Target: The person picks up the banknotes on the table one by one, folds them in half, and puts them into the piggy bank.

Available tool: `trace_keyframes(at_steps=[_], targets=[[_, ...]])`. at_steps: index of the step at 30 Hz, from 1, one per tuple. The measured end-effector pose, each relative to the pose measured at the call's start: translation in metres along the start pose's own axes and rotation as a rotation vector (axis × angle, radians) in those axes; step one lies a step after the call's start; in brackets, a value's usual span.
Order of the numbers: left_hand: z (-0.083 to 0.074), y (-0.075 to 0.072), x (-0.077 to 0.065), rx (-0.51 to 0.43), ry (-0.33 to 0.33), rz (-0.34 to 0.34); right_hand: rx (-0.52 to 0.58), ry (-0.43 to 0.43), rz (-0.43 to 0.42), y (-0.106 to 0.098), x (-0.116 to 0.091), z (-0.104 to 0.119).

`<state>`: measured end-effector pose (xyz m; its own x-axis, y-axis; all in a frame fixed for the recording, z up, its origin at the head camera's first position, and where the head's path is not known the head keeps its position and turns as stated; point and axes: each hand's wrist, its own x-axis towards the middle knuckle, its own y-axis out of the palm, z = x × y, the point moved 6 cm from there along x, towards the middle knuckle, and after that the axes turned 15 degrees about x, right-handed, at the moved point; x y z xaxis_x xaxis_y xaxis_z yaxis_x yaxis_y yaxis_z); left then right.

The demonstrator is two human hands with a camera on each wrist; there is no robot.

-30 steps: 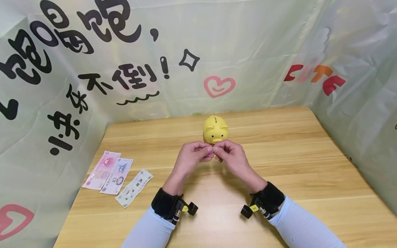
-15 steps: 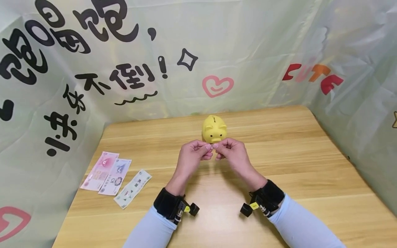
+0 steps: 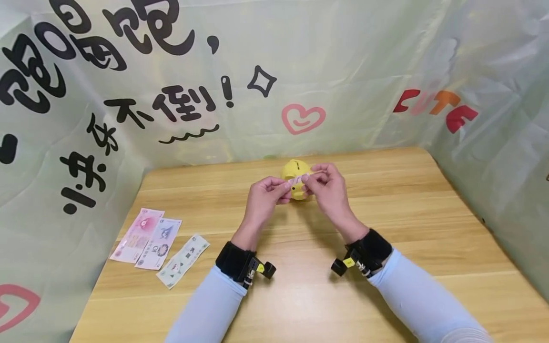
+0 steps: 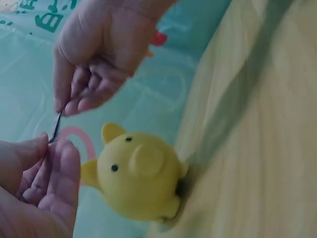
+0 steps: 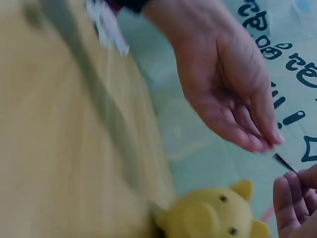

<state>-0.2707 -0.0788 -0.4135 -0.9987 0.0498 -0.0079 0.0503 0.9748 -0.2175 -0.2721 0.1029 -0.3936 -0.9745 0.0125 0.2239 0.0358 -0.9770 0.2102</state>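
Between my two hands is a narrow folded banknote (image 3: 296, 180), pale with pinkish print, which shows as a thin dark strip (image 4: 56, 127) edge-on in the left wrist view. My left hand (image 3: 262, 202) pinches one end between thumb and fingers. At the other end my right hand (image 3: 334, 197) pinches it the same way. Both hands are raised over the table, in front of a yellow piggy bank (image 3: 295, 165) that stands upright facing me. A coin slot marks its back. The note and fingers cover part of its face in the head view.
On the table's left lie a pink banknote (image 3: 136, 236), a lilac banknote (image 3: 159, 244) overlapping it, and a narrow greenish banknote (image 3: 182, 262). A printed fabric sheet (image 3: 356, 71) rises behind the wooden table (image 3: 407, 228) and along its sides.
Both hands have moved up and forward with the folded banknote, from below the piggy bank's snout to in front of its face. They have drawn slightly apart, showing more of the note.
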Motion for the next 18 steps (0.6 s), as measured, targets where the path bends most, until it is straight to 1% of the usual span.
trace_keyframes(at_steps=[2,5,7,9,11,13,18], targets=[[-0.004,-0.006,0.007,0.121,0.034,-0.047,-0.124,-0.067,-0.009,-0.004,0.012,0.009],[-0.013,-0.011,0.017,0.355,0.085,-0.099,-0.353,-0.139,-0.013,-0.008,0.032,0.022],[-0.017,-0.009,0.025,0.487,0.099,-0.093,-0.489,-0.163,0.000,-0.008,0.044,0.027],[-0.018,-0.003,0.033,0.596,0.100,-0.055,-0.605,-0.165,0.021,-0.006,0.055,0.030],[-0.017,0.004,0.040,0.677,0.094,-0.010,-0.689,-0.151,0.051,-0.002,0.063,0.031],[-0.015,0.010,0.046,0.736,0.094,0.021,-0.744,-0.129,0.081,0.002,0.069,0.028],[-0.013,0.023,0.054,0.782,0.122,0.046,-0.846,-0.110,0.121,0.011,0.078,0.020]])
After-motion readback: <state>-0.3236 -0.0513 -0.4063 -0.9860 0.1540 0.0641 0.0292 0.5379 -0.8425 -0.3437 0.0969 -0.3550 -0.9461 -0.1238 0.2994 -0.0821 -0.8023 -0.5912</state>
